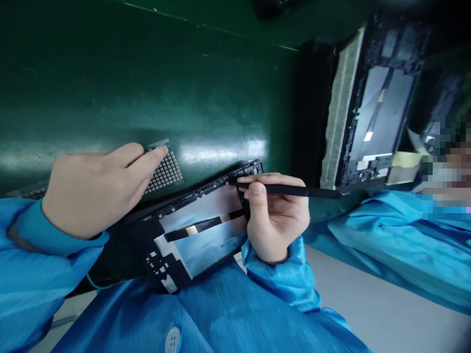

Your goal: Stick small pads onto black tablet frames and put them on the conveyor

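Observation:
A tablet-like device frame (pixel 206 245), with a silvery panel and a dark ribbon cable (pixel 209 224), lies tilted at the table's near edge, against my blue gown. My right hand (pixel 275 215) grips slim black tweezers (pixel 294 190) between thumb and fingers. Their left tip is at the frame's upper edge. My left hand (pixel 99 189) is closed, its index fingertip on a sheet of small square pads (pixel 167 171) just beyond the frame. The left thumb and the underside of that grip are hidden.
The green table top (pixel 165 73) stretches ahead. On the right, a similar device frame (pixel 382 113) rests on a dark stack with a pale foam strip (pixel 342 108) beside it. Another person's blue sleeve (pixel 390 225) reaches in at the right, close to my right arm.

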`<control>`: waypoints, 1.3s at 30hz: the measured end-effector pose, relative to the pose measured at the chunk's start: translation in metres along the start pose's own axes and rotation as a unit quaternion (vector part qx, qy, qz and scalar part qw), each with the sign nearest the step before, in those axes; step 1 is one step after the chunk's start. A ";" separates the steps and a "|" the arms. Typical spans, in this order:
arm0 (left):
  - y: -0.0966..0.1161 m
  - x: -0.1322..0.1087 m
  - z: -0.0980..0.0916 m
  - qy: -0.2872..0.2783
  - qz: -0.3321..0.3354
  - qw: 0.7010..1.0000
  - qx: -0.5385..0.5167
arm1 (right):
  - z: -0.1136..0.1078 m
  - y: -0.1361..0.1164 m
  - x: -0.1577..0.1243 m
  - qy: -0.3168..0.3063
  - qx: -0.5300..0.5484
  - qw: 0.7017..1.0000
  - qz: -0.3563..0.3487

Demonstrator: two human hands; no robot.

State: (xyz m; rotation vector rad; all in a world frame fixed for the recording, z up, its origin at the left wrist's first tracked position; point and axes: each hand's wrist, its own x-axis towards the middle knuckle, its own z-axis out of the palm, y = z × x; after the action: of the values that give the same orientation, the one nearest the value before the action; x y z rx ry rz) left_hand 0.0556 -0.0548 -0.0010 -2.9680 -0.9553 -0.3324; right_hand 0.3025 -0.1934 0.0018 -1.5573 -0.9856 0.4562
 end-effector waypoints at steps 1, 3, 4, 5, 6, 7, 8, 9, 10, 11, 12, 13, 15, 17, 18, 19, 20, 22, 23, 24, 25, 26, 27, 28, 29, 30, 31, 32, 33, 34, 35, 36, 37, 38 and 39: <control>0.000 0.001 0.000 0.001 0.001 1.000 0.001 | 0.000 -0.001 0.000 -0.007 -0.006 1.000 -0.001; 0.000 0.001 -0.001 -0.004 -0.002 1.000 -0.001 | -0.001 -0.003 0.000 -0.019 -0.015 1.000 -0.003; 0.000 0.001 -0.002 -0.006 -0.003 1.000 -0.003 | -0.001 -0.002 0.000 -0.023 -0.018 1.000 -0.005; 0.000 0.001 -0.002 -0.009 -0.005 1.000 -0.006 | -0.001 -0.002 0.000 -0.025 -0.021 0.999 -0.008; 0.000 0.000 -0.002 -0.015 -0.010 1.000 -0.009 | -0.001 -0.001 0.000 -0.028 -0.024 0.999 -0.011; 0.000 0.000 -0.002 -0.018 -0.014 1.000 -0.010 | -0.001 0.001 -0.001 -0.029 -0.028 0.999 -0.015; 0.000 -0.001 -0.002 -0.022 -0.019 1.000 -0.010 | -0.001 0.002 -0.001 -0.029 -0.032 0.999 -0.018; 0.000 -0.001 -0.002 -0.026 -0.022 0.999 -0.011 | -0.001 0.002 -0.002 -0.032 -0.038 0.999 -0.020; 0.001 -0.001 -0.002 -0.029 -0.025 0.999 -0.011 | -0.002 0.002 -0.003 -0.035 -0.048 0.998 -0.022; 0.001 -0.001 -0.002 -0.032 -0.026 0.999 -0.013 | -0.003 0.000 -0.004 -0.039 -0.064 0.997 -0.026; 0.001 0.000 -0.002 -0.032 -0.025 0.999 -0.015 | -0.004 -0.003 -0.004 -0.045 -0.087 0.995 -0.032; 0.001 0.001 -0.001 -0.033 -0.026 0.999 -0.016 | -0.005 -0.008 -0.003 -0.054 -0.114 0.991 -0.038; 0.000 0.002 -0.002 -0.038 -0.030 0.999 -0.023 | -0.006 -0.019 0.006 -0.083 -0.151 0.984 -0.045; -0.001 0.004 -0.002 -0.044 -0.040 0.997 -0.039 | -0.001 -0.029 0.026 -0.144 -0.138 0.978 -0.054; -0.002 0.005 -0.003 -0.049 -0.045 0.996 -0.053 | 0.004 -0.032 0.040 -0.194 -0.117 0.972 -0.057; -0.003 0.006 -0.003 -0.056 -0.053 0.995 -0.066 | 0.010 -0.033 0.056 -0.255 -0.092 0.961 -0.059; -0.004 0.007 -0.003 -0.066 -0.062 0.993 -0.078 | 0.018 -0.032 0.072 -0.319 -0.069 0.943 -0.062; -0.005 0.009 -0.002 -0.094 -0.077 0.988 -0.091 | 0.036 -0.024 0.101 -0.428 -0.032 0.901 -0.063; -0.006 0.009 -0.001 -0.106 -0.080 0.987 -0.096 | 0.044 -0.018 0.113 -0.462 -0.020 0.884 -0.064; -0.007 0.009 0.000 -0.113 -0.081 0.985 -0.102 | 0.051 -0.013 0.121 -0.485 -0.012 0.872 -0.066; -0.007 0.009 0.001 -0.114 -0.081 0.984 -0.112 | 0.057 -0.008 0.127 -0.498 -0.007 0.865 -0.067; -0.007 0.009 0.002 -0.113 -0.079 0.983 -0.124 | 0.061 -0.004 0.130 -0.505 -0.005 0.861 -0.064; -0.008 0.009 0.003 -0.109 -0.078 0.982 -0.134 | 0.063 0.000 0.130 -0.506 -0.002 0.861 -0.055; -0.008 0.009 0.003 -0.107 -0.079 0.981 -0.139 | 0.064 0.002 0.130 -0.502 0.003 0.864 -0.039; -0.008 0.009 0.003 -0.111 -0.082 0.981 -0.138 | 0.064 0.004 0.128 -0.490 0.012 0.871 -0.017; -0.007 0.010 0.002 -0.116 -0.083 0.981 -0.132 | 0.064 0.005 0.127 -0.470 0.023 0.883 0.008; -0.007 0.011 0.001 -0.122 -0.083 0.981 -0.123 | 0.064 0.005 0.125 -0.444 0.034 0.895 0.034; -0.006 0.011 -0.001 -0.126 -0.083 0.982 -0.114 | 0.064 0.005 0.124 -0.422 0.042 0.904 0.052; -0.005 0.012 -0.002 -0.130 -0.081 0.983 -0.104 | 0.064 0.005 0.124 -0.410 0.044 0.909 0.059; -0.004 0.013 -0.004 -0.133 -0.078 0.983 -0.095 | 0.065 0.005 0.124 -0.413 0.039 0.908 0.054; -0.004 0.013 -0.005 -0.135 -0.078 0.984 -0.087 | 0.066 0.005 0.126 -0.426 0.028 0.903 0.041; -0.003 0.013 -0.006 -0.138 -0.080 0.984 -0.080 | 0.068 0.005 0.127 -0.445 0.015 0.895 0.026; -0.002 0.013 -0.006 -0.145 -0.085 0.983 -0.076 | 0.070 0.004 0.130 -0.460 0.005 0.887 0.019; -0.002 0.013 -0.005 -0.150 -0.090 0.982 -0.075 | 0.071 0.004 0.132 -0.469 0.004 0.883 0.020; -0.003 0.013 -0.004 -0.151 -0.095 0.981 -0.075 | 0.072 0.004 0.135 -0.477 0.019 0.878 0.030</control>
State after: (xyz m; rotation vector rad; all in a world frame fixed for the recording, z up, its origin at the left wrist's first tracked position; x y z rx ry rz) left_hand 0.0639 -0.0454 0.0056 -3.1298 -1.3047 0.0543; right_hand 0.3265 -0.0427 0.0115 -1.3016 -1.6441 1.3557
